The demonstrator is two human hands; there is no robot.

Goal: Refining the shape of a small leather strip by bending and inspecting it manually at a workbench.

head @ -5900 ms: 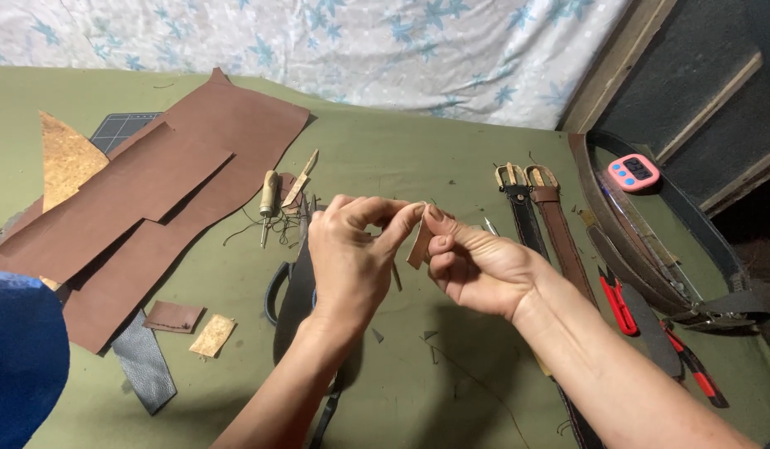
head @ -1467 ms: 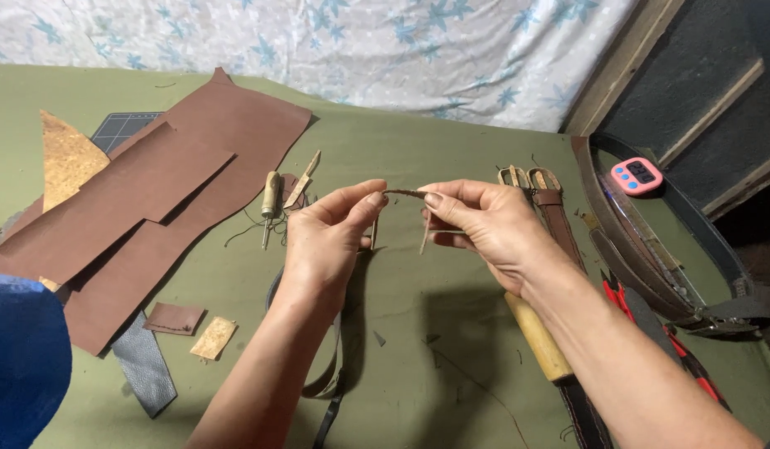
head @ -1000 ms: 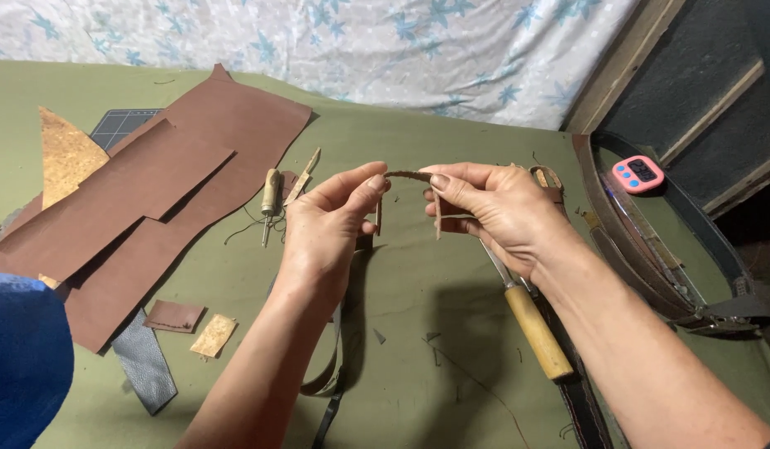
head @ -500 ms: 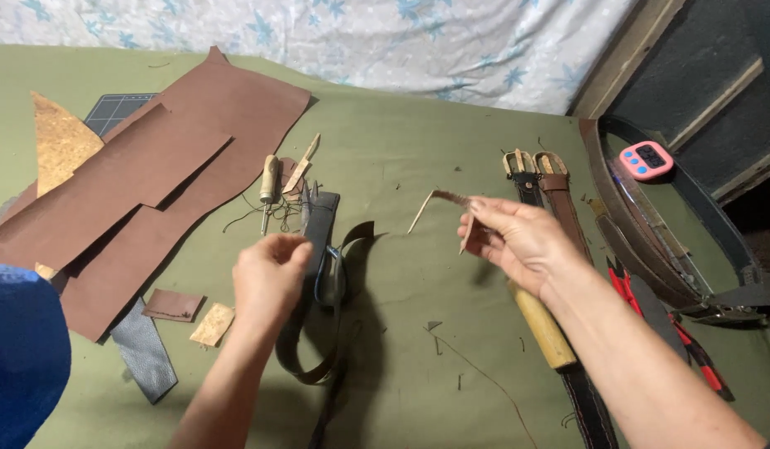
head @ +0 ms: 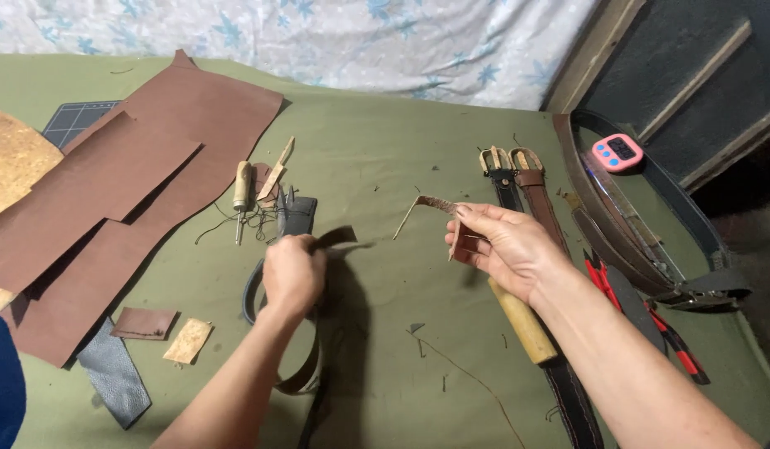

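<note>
The green cloth (head: 385, 166) covers the whole work surface, and I use the dark belt in your left hand as the landmark for all places.

Far to the left of that belt lie the large brown leather sheets (head: 127, 191), overlapping one another, the biggest things on the cloth. Well to the right of the belt, a coil of brown and black straps (head: 617, 224) lies with a small pink timer (head: 617, 151) at its upper side. Between the coil and your belt, two finished belts with brass buckles (head: 518, 179), one black and one brown, lie side by side.

The dark belt (head: 306, 366) itself is a long strap, dark on one face and brown on the other. It curves in a loop on the cloth, and its free end stands up from your fist. Your left hand (head: 292, 273) is closed around it near that end.

Right of the belt, your right hand (head: 501, 245) is raised above the cloth and pinches a small brown leather strip (head: 451, 220), narrow and bent, with one end pointing left toward the belt. A wooden handle (head: 524, 323) lies under this wrist; what tool it belongs to, I cannot tell.

Just above-left of the belt, an awl with a pale wooden handle (head: 242, 189) lies among loose thread. Below-left of it lie a small brown leather scrap (head: 144, 323) and a little tan piece (head: 188, 341).
</note>
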